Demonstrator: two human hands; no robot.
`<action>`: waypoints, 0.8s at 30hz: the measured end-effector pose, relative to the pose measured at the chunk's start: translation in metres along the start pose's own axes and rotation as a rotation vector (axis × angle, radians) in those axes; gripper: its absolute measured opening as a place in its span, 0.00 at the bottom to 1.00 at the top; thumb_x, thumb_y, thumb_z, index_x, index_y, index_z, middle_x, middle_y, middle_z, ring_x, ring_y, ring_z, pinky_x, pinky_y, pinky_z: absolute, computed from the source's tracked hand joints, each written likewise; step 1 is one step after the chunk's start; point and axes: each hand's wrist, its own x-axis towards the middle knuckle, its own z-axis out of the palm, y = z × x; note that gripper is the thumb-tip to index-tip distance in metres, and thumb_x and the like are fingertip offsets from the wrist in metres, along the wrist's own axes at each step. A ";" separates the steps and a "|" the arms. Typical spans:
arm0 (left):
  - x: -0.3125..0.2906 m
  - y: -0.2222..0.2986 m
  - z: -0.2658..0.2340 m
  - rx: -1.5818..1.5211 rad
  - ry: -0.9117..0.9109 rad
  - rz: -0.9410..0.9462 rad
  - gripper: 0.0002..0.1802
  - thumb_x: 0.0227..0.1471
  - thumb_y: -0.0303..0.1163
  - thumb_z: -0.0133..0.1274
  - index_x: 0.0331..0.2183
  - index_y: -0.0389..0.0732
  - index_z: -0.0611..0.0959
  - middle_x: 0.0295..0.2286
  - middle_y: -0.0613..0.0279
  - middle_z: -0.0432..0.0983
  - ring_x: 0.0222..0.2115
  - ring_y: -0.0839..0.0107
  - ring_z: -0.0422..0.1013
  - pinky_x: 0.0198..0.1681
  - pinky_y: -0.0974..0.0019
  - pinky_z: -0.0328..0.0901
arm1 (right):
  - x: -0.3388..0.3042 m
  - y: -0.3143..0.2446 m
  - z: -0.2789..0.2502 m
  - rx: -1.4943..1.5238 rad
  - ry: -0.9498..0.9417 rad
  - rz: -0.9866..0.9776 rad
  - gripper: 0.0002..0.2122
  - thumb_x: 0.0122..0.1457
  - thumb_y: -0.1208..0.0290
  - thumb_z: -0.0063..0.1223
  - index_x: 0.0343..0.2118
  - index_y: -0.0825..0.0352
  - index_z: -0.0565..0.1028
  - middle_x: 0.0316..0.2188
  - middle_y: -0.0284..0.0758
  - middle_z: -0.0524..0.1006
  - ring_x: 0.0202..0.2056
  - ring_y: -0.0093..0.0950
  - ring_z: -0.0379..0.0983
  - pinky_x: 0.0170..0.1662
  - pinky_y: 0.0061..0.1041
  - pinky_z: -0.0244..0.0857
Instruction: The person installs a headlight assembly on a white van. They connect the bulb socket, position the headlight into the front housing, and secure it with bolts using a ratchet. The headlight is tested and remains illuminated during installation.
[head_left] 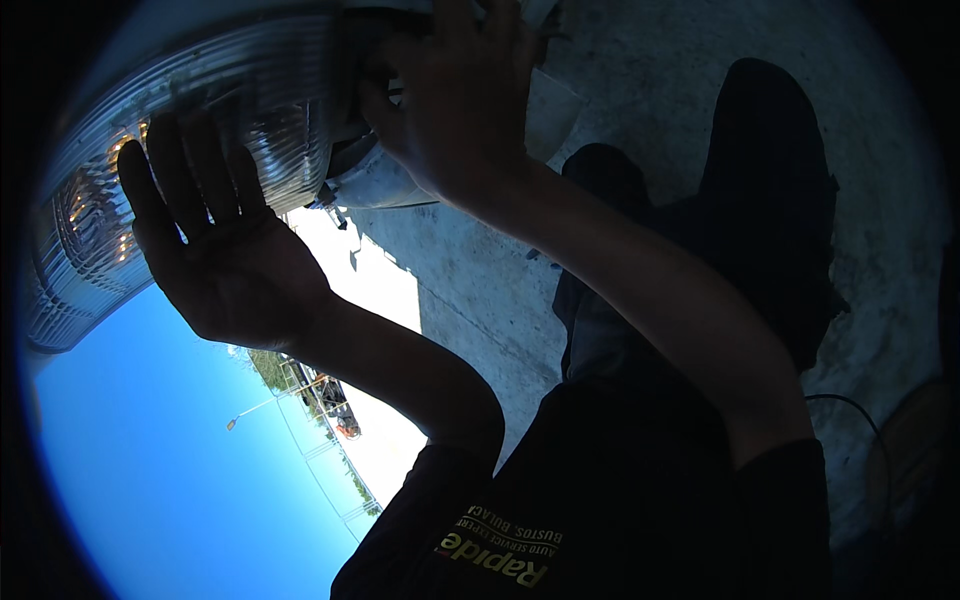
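Note:
A large ribbed clear headlight of a vehicle fills the upper left, with amber glints inside it. My left hand is open, its fingers stretched up across the lens and its palm toward me. Whether the fingers press on the lens cannot be told. At the headlight's right edge my right hand reaches up to a dark gap in the bodywork, thumb and fingers bent inward. What lies between those fingers is lost in shadow. A pale body panel shows below the right hand.
Grey concrete floor spreads beneath me, with my dark shoe at the upper right. A thin black cable curves along the right side. Bright sky, a lamp post and a fence appear at the lower left.

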 end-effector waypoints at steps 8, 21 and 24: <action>-0.005 -0.006 0.006 0.419 0.254 0.165 0.31 0.72 0.39 0.38 0.67 0.29 0.69 0.66 0.35 0.63 0.69 0.38 0.58 0.72 0.33 0.51 | -0.002 -0.001 -0.001 -0.026 -0.008 -0.022 0.10 0.48 0.71 0.72 0.33 0.67 0.83 0.62 0.42 0.68 0.62 0.47 0.60 0.60 0.53 0.55; -0.005 -0.005 0.005 0.426 0.311 0.181 0.30 0.72 0.39 0.40 0.65 0.28 0.71 0.64 0.34 0.67 0.66 0.39 0.63 0.71 0.34 0.56 | 0.000 0.000 -0.005 0.061 -0.062 -0.005 0.08 0.47 0.74 0.70 0.32 0.65 0.83 0.63 0.43 0.67 0.62 0.48 0.60 0.58 0.54 0.56; -0.005 -0.005 0.007 0.429 0.296 0.190 0.30 0.72 0.38 0.40 0.65 0.28 0.71 0.63 0.34 0.67 0.66 0.39 0.63 0.71 0.34 0.57 | -0.001 -0.001 -0.004 -0.069 -0.025 -0.057 0.09 0.47 0.74 0.70 0.32 0.66 0.84 0.62 0.43 0.67 0.62 0.48 0.60 0.58 0.54 0.56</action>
